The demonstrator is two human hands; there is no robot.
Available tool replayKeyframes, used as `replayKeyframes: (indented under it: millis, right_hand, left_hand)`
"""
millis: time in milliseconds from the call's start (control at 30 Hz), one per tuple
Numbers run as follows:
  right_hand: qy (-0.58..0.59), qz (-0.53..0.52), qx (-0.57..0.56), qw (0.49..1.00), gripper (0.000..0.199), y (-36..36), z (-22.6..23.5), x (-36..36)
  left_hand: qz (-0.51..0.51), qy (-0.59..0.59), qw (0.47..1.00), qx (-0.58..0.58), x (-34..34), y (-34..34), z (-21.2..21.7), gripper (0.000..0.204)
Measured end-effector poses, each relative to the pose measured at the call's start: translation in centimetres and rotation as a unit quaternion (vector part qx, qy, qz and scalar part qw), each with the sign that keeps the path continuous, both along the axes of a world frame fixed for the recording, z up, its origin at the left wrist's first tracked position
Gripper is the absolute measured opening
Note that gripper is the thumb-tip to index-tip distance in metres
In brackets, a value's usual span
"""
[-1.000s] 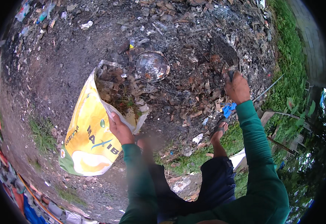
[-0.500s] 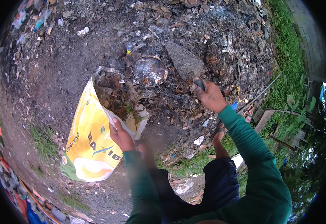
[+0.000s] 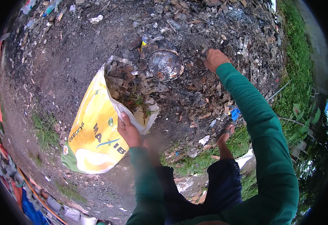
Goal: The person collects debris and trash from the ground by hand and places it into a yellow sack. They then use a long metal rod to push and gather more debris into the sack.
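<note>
Daylight falls on dark, rough ground (image 3: 66, 67), with green grass (image 3: 298, 56) and grey paving (image 3: 319, 48) along the right.

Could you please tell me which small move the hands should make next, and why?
Perhaps the right hand should draw its blurred tool toward the open mouth of the yellow sack, clear of the round metal piece: the left hand grips the sack's edge, debris lies at the mouth, and more loose litter lies between the hands.

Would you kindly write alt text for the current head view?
A person's left hand holds an open yellow sack by its edge, while the right hand grips a dark-handled tool over charred, littered ground. A scorched, round object lies nearby.
</note>
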State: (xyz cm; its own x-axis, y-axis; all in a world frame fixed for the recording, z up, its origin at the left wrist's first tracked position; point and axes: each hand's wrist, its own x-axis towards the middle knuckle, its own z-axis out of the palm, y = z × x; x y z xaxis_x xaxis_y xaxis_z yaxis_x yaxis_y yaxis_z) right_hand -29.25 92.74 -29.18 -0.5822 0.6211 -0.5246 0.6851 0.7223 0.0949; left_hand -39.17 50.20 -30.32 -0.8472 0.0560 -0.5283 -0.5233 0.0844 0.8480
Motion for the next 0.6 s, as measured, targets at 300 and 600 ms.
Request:
replayKeyframes:
  millis: [300, 600]
  right_hand:
    - [0.0, 0.005, -0.054, 0.999, 0.03, -4.9, 1.9, 1.2]
    - [0.081, 0.08, -0.102, 0.988, 0.033, -13.1, 3.2, 2.7]
  left_hand:
    - [0.012, 0.056, 0.998, -0.013, -0.3, 2.0, 1.2, 0.041]
    - [0.021, 0.075, 0.996, -0.043, 0.0, 0.8, 1.0, 0.045]
